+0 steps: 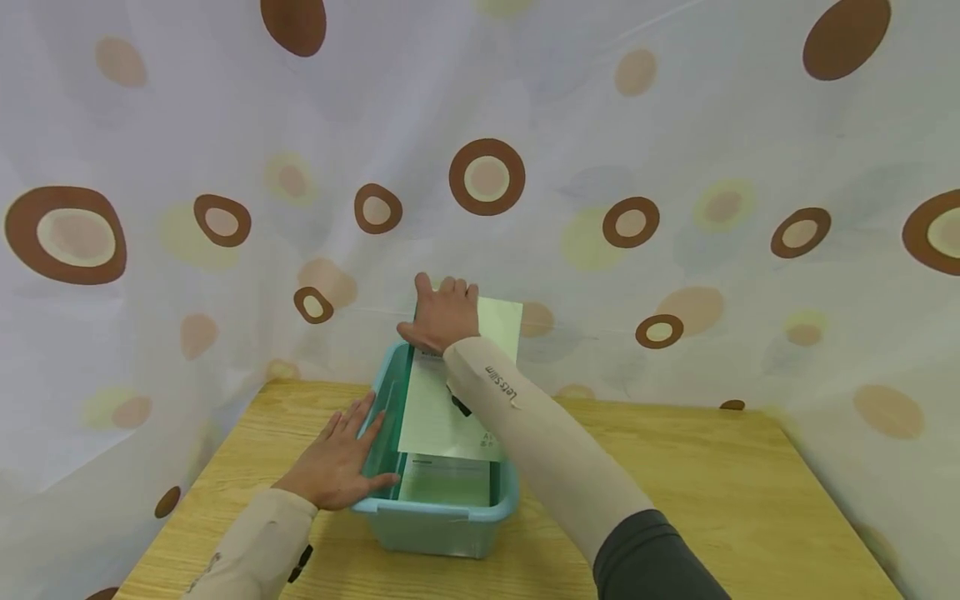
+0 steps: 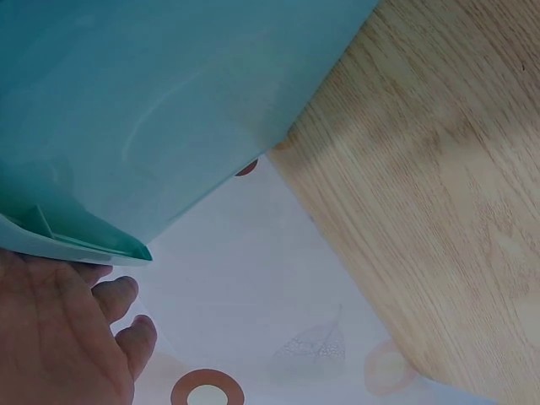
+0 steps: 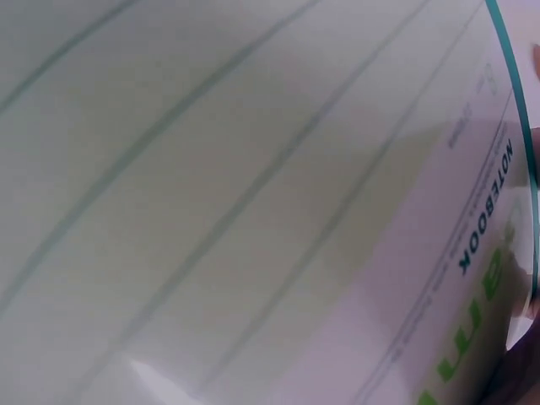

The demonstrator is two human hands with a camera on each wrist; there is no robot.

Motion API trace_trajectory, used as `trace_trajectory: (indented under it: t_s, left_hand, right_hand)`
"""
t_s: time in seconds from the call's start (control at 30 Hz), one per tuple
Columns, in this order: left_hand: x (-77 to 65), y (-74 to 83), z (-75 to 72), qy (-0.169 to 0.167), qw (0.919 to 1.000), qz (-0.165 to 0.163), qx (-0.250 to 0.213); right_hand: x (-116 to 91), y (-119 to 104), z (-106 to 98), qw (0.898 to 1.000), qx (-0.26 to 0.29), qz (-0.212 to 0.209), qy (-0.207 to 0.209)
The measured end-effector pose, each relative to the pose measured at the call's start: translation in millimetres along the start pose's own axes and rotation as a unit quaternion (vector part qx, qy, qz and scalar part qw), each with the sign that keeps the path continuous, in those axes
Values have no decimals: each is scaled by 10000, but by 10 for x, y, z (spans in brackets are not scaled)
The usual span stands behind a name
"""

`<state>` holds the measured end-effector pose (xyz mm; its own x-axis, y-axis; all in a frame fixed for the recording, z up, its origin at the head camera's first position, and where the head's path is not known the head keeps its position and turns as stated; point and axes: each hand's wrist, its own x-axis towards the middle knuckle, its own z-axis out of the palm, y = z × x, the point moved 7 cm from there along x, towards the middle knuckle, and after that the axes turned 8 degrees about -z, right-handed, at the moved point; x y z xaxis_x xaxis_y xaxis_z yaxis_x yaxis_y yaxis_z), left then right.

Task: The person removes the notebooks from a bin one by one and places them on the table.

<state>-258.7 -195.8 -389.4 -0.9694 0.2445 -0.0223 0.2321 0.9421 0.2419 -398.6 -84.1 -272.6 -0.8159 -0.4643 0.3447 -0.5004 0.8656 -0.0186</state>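
Observation:
A pale green notebook (image 1: pixel 438 417) leans steeply above a light blue plastic bin (image 1: pixel 431 533). My right hand (image 1: pixel 446 317) grips it near its upper edge. In the right wrist view, the notebook cover (image 3: pixel 253 211) fills most of the picture, with stripes and the printed word NOTEBOOK, and a few fingers show at its far edge. My left hand (image 1: pixel 337 462) rests on the bin's left rim with its fingers spread. The left wrist view has the left hand (image 2: pixel 59 337) against the rim of the bin (image 2: pixel 186 93). Inside the bin lies another pale green notebook (image 1: pixel 446 482).
The bin stands on a wooden table (image 1: pixel 660 508) whose surface extends to both sides. Behind and beside the table hangs a white sheet (image 1: pixel 555 250) printed with brown and yellow rings.

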Motion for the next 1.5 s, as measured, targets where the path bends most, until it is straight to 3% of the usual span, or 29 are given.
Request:
trace_trajectory:
  t_s: [0.3,0.53,0.9,1.1,1.5]
  left_hand:
    - [-19,17,-24,37,10000,71,-31]
    - [-12,9,-15,59,9999,80,-66]
    - [-5,5,10,67,9999,66,-82]
    - [-15,17,-22,52,9999,72,-66]
    - [-21,20,-36,32,10000,25,-2]
  right_hand:
    - [0,368,-677,9969,605,338,361]
    - [-121,774,-856,9936,782,639,500]
    - [-452,1392,-678,9943,717,723,328]
    - [-615,1610,-485,9948,792,609,221]
    - [-852,1846,149,9943,882,572,-178]
